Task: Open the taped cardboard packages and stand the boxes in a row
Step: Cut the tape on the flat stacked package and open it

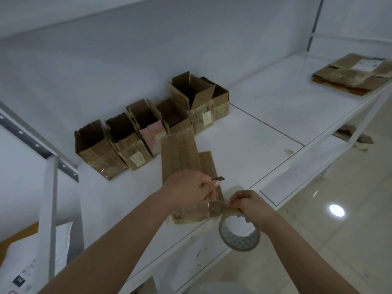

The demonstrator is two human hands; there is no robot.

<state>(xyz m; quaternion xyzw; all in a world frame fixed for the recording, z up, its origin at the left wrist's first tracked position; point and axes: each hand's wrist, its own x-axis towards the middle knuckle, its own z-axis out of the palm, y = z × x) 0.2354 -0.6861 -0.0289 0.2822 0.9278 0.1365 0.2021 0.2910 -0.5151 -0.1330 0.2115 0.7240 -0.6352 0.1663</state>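
Boxes of brown cardboard stand open in a row on the white shelf, close to the back wall; we count about six, touching each other, and the far one at the right end has another open box tilted on top of it. In front of this row, a flattened cardboard package lies on the shelf, with its near end at the front edge, where old tape and wrinkled paper cover it. At the far right of the shelf, well apart from the row, lies a stack of flat cardboard with a white label on top.

Our left hand is above the near part of the flattened package. Its fingers are curled around a small cutter, and the dark blade sticks out to the right past the thumb. Our right hand is at the shelf edge, just beside the package's near end. Its fingers are closed on a roll of tape, which hangs below the hand in front of the shelf edge, and a strip from the roll goes to the package end. We cannot tell whether the blade touches the strip.

Under the shelf, at the right, some cardboard scraps lie on the tiled floor.
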